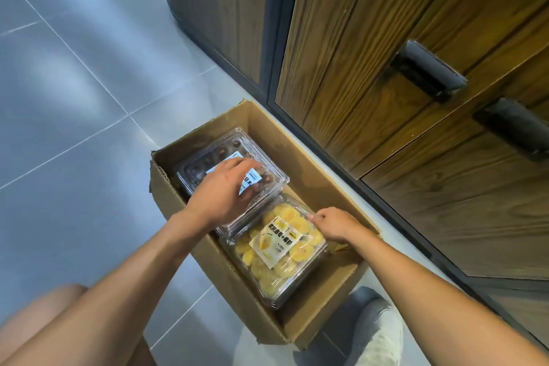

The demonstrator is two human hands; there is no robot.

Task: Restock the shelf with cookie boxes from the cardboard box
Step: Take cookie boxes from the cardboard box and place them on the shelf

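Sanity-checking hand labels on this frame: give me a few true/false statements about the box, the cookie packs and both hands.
1. The cardboard box holds two clear cookie packs. True.
2. The right hand touches the edge of the yellow cookie pack. True.
3. The left hand is on the yellow cookie pack. False: it lies on the dark cookie pack.
4. The cardboard box stands on a shelf. False: it sits on the tiled floor, beside a wooden cabinet.
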